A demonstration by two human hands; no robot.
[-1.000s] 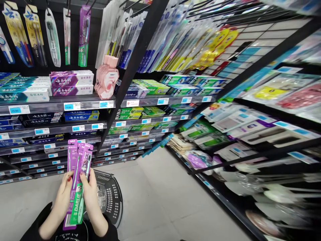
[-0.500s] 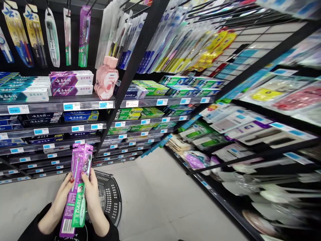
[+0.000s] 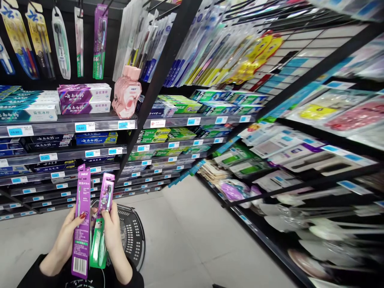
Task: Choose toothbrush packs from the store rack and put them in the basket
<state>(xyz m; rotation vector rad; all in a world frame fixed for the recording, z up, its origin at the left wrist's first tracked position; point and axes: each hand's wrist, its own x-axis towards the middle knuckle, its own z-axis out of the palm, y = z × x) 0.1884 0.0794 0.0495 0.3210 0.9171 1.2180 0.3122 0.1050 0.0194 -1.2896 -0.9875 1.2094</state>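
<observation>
At the lower left of the head view I hold two purple and green toothbrush packs side by side. My left hand (image 3: 64,238) grips the taller pack (image 3: 82,224), whose back with a barcode faces me. My right hand (image 3: 115,236) is closed on the shorter pack (image 3: 102,224), where a toothbrush shows through the clear front. Both packs stand nearly upright, just apart from each other. Right behind my hands a black shopping basket (image 3: 133,236) sits on the floor.
Black shelves with boxed toothpaste (image 3: 84,98) and blue price tags run along the left. Toothbrush packs (image 3: 99,40) hang above them, and a pink bottle (image 3: 127,94) stands on the top shelf. More packaged goods fill the right-hand racks (image 3: 300,152). Pale floor tiles (image 3: 192,240) lie between.
The two packs were overlapped in both hands; now they are drawn apart, the left one raised and turned with its barcode side toward me.
</observation>
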